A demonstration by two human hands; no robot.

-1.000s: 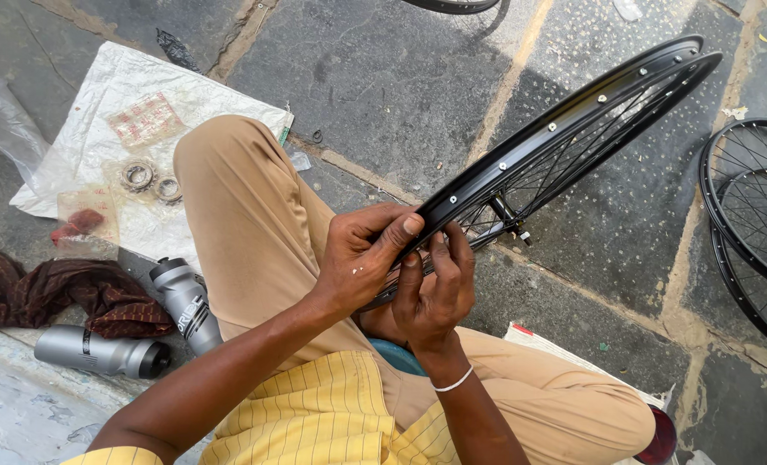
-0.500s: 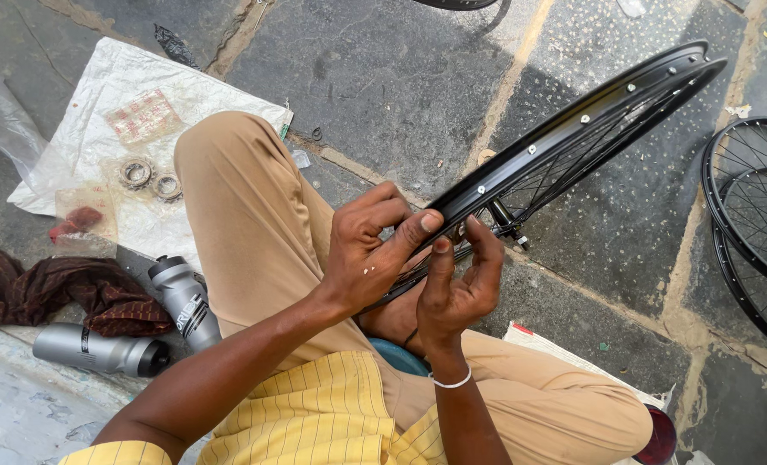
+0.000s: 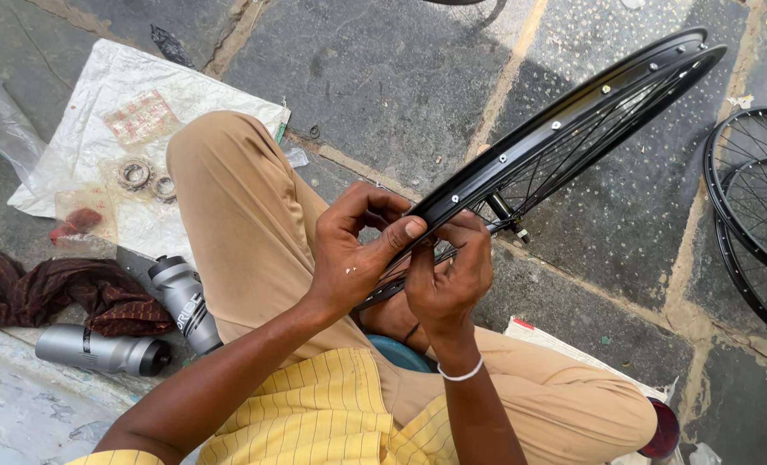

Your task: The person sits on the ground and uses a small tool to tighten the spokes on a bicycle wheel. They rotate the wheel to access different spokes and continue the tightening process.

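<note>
A black spoked bicycle wheel rim (image 3: 573, 129) stands tilted across my lap, its far end up at the right. My left hand (image 3: 357, 254) grips the near end of the rim, thumb pressed on its outer face. My right hand (image 3: 448, 280) is closed on the rim's near edge from the other side, fingers curled among the spokes. The wheel's hub (image 3: 506, 211) shows just beyond my fingers. I sit with bent legs in tan trousers (image 3: 245, 224).
A white plastic sheet (image 3: 99, 129) at left carries two metal bearing rings (image 3: 146, 179) and a red scrap. Two grey bottles (image 3: 181, 297) and a brown cloth (image 3: 65, 293) lie near my knee. More spoked wheels (image 3: 758, 215) lie at right on stone paving.
My right hand shifted its fingers on the rim and closed back onto its edge. The rim stayed in nearly the same place.
</note>
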